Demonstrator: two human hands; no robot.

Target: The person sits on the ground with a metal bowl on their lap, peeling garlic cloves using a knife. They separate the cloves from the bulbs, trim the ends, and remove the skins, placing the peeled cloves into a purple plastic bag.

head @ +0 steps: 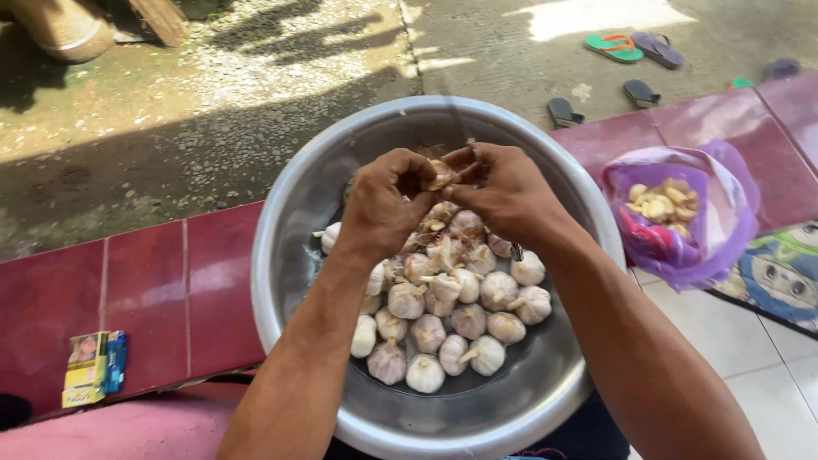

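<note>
A wide metal bowl (290, 255) sits in front of me, holding several whole garlic bulbs (443, 328) in white and purplish skins. Both hands meet over the bowl's far half. My left hand (383, 209) pinches a small garlic clove (441, 175) with loose papery skin. My right hand (507, 196) is closed against the same clove from the right, and a thin blade-like tip (516, 252) shows under this hand. Bits of peel lie among the bulbs under my fingers.
A purple plastic bag (716, 221) with peeled cloves (663, 204) lies to the right on the red tiled step (153, 298). A small yellow and blue packet (94, 368) rests at the left. Several sandals (626, 47) lie on the concrete beyond. A patterned mat (784, 273) is at far right.
</note>
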